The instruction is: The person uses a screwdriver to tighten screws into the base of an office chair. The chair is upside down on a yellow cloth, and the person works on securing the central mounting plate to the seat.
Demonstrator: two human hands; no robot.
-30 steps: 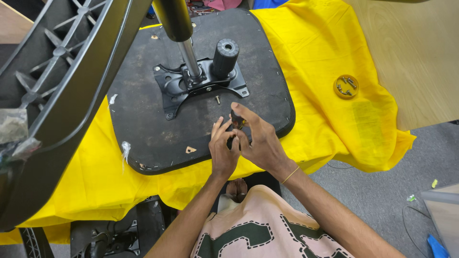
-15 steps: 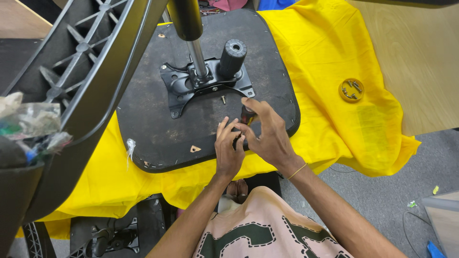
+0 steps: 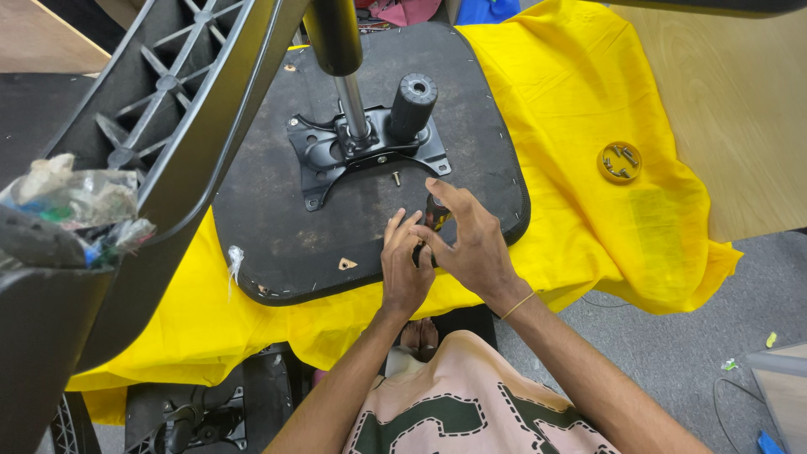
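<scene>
The upturned seat base (image 3: pixel 277 244) at frame centre is covered in matt, rough black fabric and carries a glossy black metal bracket (image 3: pixel 324 155) and a polished steel rod (image 3: pixel 353 105), while the yellow cloth (image 3: pixel 588 101) beneath is soft and creased and the board (image 3: pixel 723 109) at upper right is smooth pale wood.

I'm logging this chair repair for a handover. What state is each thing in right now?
Chair seat: upside down on the yellow cloth.
Metal mounting plate: lying on the seat underside, one screw standing proud.
Gas cylinder: upright in the plate.
Small dark tool: held between both hands.
Left hand: closed on the tool.
Right hand: closed on the tool.
Yellow dish: open, holding screws.
</scene>
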